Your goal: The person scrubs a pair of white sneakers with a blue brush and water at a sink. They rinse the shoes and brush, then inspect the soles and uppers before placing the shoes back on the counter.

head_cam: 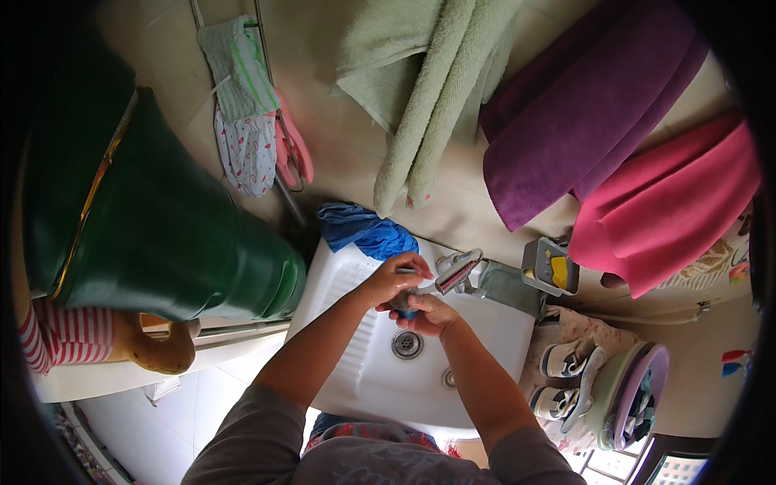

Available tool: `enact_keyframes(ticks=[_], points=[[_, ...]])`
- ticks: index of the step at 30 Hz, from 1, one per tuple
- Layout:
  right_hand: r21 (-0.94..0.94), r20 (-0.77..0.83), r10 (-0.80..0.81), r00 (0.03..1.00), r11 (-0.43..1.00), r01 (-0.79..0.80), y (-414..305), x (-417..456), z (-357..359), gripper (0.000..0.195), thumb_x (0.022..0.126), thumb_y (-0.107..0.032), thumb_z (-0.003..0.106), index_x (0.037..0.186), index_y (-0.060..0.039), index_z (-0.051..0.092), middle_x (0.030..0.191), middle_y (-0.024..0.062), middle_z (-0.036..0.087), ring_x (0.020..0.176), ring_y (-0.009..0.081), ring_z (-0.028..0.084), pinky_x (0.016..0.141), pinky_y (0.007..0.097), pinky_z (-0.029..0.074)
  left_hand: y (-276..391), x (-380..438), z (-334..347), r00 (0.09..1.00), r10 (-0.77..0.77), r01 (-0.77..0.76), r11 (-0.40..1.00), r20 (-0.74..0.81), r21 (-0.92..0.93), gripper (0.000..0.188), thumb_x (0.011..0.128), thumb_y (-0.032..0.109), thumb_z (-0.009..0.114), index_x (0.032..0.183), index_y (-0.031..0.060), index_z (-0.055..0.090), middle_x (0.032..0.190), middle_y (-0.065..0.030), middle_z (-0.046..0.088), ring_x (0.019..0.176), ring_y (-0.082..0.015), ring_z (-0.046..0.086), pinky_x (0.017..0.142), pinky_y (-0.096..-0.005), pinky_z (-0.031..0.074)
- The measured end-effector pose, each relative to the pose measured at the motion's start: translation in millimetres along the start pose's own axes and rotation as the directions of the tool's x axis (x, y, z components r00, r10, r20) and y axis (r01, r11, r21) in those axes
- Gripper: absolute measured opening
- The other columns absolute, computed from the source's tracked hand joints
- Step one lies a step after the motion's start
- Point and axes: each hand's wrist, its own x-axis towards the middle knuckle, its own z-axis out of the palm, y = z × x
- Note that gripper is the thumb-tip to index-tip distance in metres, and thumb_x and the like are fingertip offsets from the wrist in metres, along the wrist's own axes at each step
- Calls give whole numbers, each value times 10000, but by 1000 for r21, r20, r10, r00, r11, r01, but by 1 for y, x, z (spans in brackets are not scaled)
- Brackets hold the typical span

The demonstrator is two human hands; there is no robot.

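A chrome faucet [459,271] runs a stream of water over my hands at a white laundry sink [388,388]. In my right hand [429,315] is a small translucent container [402,299] with a blue part at its lower end; fingers hide much of it. Just above it, my left hand [394,280] grips a slim grey object [406,270], perhaps a brush handle. The left fingers cover its far end. Below both hands lies the sink's metal drain [407,344]. A crumpled blue cloth [367,230] rests on the sink's back left corner.
A large dark green container [182,224] stands left of the sink. Green towels [424,121], a purple cloth [582,115] and a pink cloth [661,206] hang behind. At right are a grey caddy [533,257], white shoes [556,403] and stacked basins [624,394].
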Motion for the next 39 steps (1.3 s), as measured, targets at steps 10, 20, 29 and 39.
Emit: enact_keyframes(ticks=[10,20,29,39], points=[[-745,-414,-492,766,666,25,21,8,-13,186,728,-123,670,849,-42,555,649,28,525,537,145,489,498,286,389,-33,30,37,945,-97,34,979,-312,-203,162,856,131,585,919,-3,650,640,28,496,617,-39,433,583,-198,364],[-749,-448,-743,497,8,-663,35,24,-23,199,757,-202,591,802,-16,643,796,192,644,791,346,627,663,407,492,-43,42,56,715,-117,6,987,-689,-162,154,814,183,630,835,31,634,574,24,498,519,-48,433,496,-205,355],[-363,-283,-318,905,909,206,10,8,-4,590,768,-280,687,1257,-88,418,1114,57,535,1000,202,530,820,360,456,-45,-2,-12,957,-122,-1,905,-263,-425,272,719,82,693,967,51,585,867,-59,594,800,-142,587,726,-273,491],[-349,-836,-453,308,874,338,26,-78,-111,420,855,-325,566,1169,-52,505,1003,80,573,908,162,550,806,316,445,-89,17,20,915,36,-98,986,-403,-136,126,738,24,644,745,82,533,827,-32,573,756,-102,535,690,-249,434]])
